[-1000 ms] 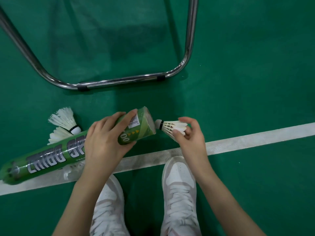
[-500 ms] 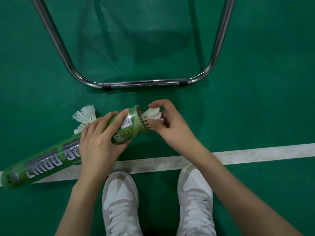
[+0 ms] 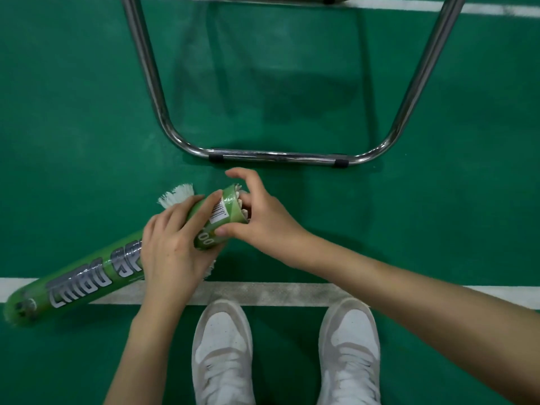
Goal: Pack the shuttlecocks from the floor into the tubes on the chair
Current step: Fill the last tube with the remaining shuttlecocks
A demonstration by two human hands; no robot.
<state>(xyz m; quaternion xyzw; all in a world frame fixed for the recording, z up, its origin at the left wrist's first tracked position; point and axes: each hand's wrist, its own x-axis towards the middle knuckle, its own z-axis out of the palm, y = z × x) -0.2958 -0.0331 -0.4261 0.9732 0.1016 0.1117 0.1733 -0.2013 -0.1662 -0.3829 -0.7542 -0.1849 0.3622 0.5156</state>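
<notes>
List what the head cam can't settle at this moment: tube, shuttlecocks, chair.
- Green tube fill: head view, opaque wall; right hand covers the mouth.
- Shuttlecock at the mouth: only feather tips show past the fingers.
- Loose shuttlecocks on the floor: count unclear, behind the tube and left hand.
- Chair: seat cut off by the top edge, so other tubes unseen.

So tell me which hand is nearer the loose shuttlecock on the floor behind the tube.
Left. The left hand holds the tube right beside the shuttlecock; the right hand is farther, at the tube's open mouth.
</notes>
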